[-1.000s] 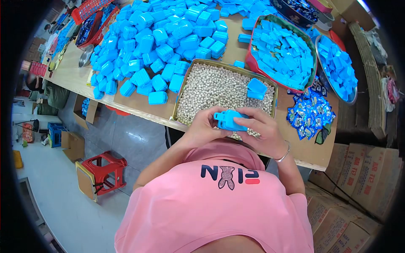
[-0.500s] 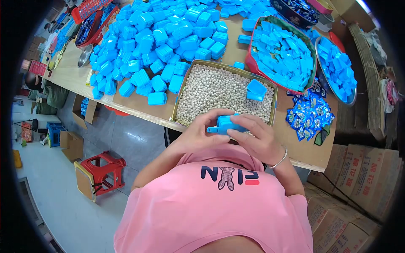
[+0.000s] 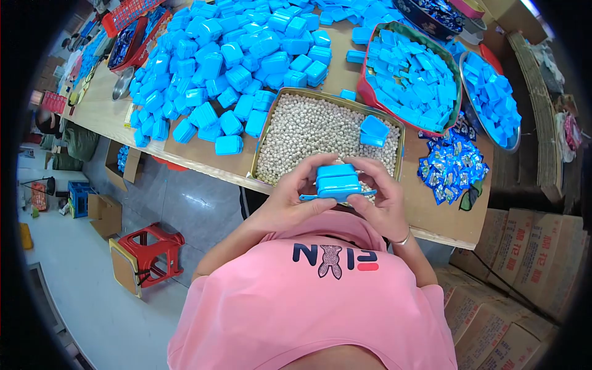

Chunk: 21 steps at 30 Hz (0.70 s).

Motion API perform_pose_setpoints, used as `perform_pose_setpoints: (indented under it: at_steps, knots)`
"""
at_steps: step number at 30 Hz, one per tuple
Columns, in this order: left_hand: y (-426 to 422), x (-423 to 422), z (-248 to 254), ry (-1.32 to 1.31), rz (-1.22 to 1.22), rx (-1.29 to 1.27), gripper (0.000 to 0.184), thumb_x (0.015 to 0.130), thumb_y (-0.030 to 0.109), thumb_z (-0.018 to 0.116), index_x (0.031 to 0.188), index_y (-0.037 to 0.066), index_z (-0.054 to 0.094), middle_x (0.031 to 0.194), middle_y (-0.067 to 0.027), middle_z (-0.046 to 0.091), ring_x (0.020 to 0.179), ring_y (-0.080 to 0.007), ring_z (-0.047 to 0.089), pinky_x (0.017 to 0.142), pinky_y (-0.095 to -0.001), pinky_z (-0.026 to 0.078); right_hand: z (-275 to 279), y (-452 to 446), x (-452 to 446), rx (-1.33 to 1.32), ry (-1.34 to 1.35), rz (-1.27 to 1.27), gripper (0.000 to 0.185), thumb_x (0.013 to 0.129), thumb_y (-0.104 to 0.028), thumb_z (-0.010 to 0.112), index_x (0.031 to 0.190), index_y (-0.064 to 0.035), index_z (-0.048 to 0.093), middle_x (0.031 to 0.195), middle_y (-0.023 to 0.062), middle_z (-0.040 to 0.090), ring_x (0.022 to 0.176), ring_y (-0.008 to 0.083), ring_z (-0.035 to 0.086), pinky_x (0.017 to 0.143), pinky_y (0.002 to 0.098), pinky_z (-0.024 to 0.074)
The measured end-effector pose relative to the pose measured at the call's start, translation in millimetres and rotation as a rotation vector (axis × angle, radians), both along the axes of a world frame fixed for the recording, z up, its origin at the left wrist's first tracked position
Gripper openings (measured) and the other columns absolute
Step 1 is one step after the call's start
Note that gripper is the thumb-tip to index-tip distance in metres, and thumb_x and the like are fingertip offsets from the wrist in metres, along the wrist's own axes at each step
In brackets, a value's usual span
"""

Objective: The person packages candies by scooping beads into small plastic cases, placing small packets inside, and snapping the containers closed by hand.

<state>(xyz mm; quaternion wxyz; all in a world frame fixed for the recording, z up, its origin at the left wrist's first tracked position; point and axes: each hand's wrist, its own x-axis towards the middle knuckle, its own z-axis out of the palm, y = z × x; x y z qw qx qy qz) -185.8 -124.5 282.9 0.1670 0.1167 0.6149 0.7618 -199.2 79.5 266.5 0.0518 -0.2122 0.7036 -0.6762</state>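
Note:
My left hand (image 3: 299, 194) and my right hand (image 3: 383, 200) grip a small blue plastic case (image 3: 338, 179) from its two sides, just in front of my chest. Flat blue tabs stick out at both ends of the case, low down. Its inside is hidden. Right behind my hands lies a shallow rectangular tray (image 3: 262, 151) of small round cream-coloured balls (image 3: 314, 129). An open blue case half (image 3: 374, 129) rests on the balls near the tray's right end.
A big heap of closed blue cases (image 3: 240, 61) covers the table's back left. On the right stand a red-rimmed basin (image 3: 368, 89) and a metal bowl (image 3: 517, 145), both with blue parts. Shiny blue packets (image 3: 453, 166) lie beside them. A red stool (image 3: 163, 253) stands on the floor.
The blue case has turned between my hands, so its long side now faces me and tabs show at both ends. My right hand has shifted from over the case to its right side.

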Motion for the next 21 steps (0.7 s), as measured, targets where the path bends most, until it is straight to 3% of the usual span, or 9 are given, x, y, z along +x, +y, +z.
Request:
perform_pose_setpoints:
  at_steps: [4, 8, 14, 18, 21]
  knots:
    - [-1.8, 1.8, -1.4, -0.019, -0.005, 0.022, 0.055, 0.078, 0.002, 0.065, 0.131, 0.004, 0.05, 0.125, -0.0125, 0.054, 0.107, -0.0204, 0.055, 0.09, -0.0305, 0.046, 7.5, -2.2, 1.0, -0.021, -0.007, -0.017, 0.058, 0.074, -0.006, 0.074, 0.128, -0.0009, 0.053, 0.12, 0.0114, 0.054, 0.101, 0.0209, 0.056, 0.088, 0.031, 0.0463]
    - [-5.1, 0.6, -3.1, 0.198, 0.005, -0.141, 0.05, 0.079, 0.001, 0.066, 0.127, 0.004, 0.053, 0.124, -0.0131, 0.053, 0.106, -0.0204, 0.054, 0.088, -0.0319, 0.046, 10.7, -2.5, 3.5, -0.062, -0.022, -0.002, 0.059, 0.073, -0.008, 0.075, 0.127, -0.0005, 0.052, 0.115, 0.0105, 0.054, 0.1, 0.0206, 0.055, 0.089, 0.0305, 0.0444]
    - [-6.7, -4.7, -6.0, 0.44, -0.027, -0.143, 0.05, 0.079, 0.003, 0.067, 0.126, 0.004, 0.053, 0.126, -0.0144, 0.05, 0.109, -0.022, 0.052, 0.088, -0.0319, 0.045, 15.5, -5.9, 9.9, -0.167, -0.183, -0.007, 0.064, 0.071, -0.009, 0.076, 0.129, 0.0001, 0.049, 0.114, 0.0113, 0.054, 0.105, 0.0227, 0.053, 0.095, 0.0334, 0.0426]
    - [-3.3, -1.5, -11.9, 0.333, 0.001, 0.044, 0.049, 0.079, 0.002, 0.066, 0.127, 0.005, 0.053, 0.129, -0.014, 0.047, 0.11, -0.0239, 0.052, 0.089, -0.0328, 0.045, 11.4, -6.9, 3.4, 0.025, 0.023, -0.01, 0.063, 0.069, -0.01, 0.077, 0.126, -0.0007, 0.051, 0.112, 0.0107, 0.055, 0.099, 0.0229, 0.054, 0.091, 0.0334, 0.0443]
    - [-2.9, 1.7, -13.7, 0.339, 0.001, 0.031, 0.049, 0.08, 0.004, 0.066, 0.127, 0.005, 0.053, 0.13, -0.0141, 0.046, 0.111, -0.025, 0.051, 0.091, -0.0343, 0.043, 14.4, -3.2, 2.3, 0.115, 0.097, -0.009, 0.062, 0.068, -0.011, 0.077, 0.124, -0.0012, 0.053, 0.109, 0.0107, 0.056, 0.096, 0.0228, 0.055, 0.087, 0.0332, 0.0448]
